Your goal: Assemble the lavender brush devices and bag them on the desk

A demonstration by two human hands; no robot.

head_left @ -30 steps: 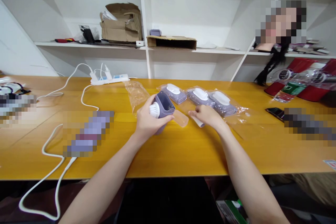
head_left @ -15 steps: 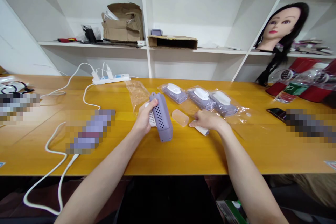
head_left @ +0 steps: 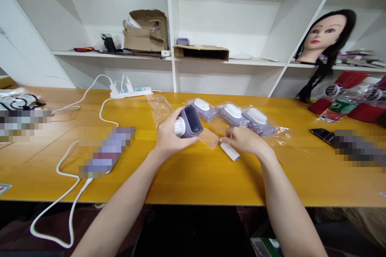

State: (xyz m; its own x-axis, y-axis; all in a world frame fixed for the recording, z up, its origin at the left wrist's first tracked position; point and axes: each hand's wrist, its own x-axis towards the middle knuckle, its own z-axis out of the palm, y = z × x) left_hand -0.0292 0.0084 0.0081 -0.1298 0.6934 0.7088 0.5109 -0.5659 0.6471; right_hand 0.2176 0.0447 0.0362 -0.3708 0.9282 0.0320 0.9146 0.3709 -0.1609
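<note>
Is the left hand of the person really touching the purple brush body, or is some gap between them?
Touching. The head view shows the left hand wrapped around the purple brush body, with the thumb lying along its lower side and no gap.

The left hand holds a purple brush with a round white top. The right hand is open and sits just above a small white tube, near a clear cap. Three purple brushes in clear bags lie just behind the hands on the yellow wooden table.
</note>
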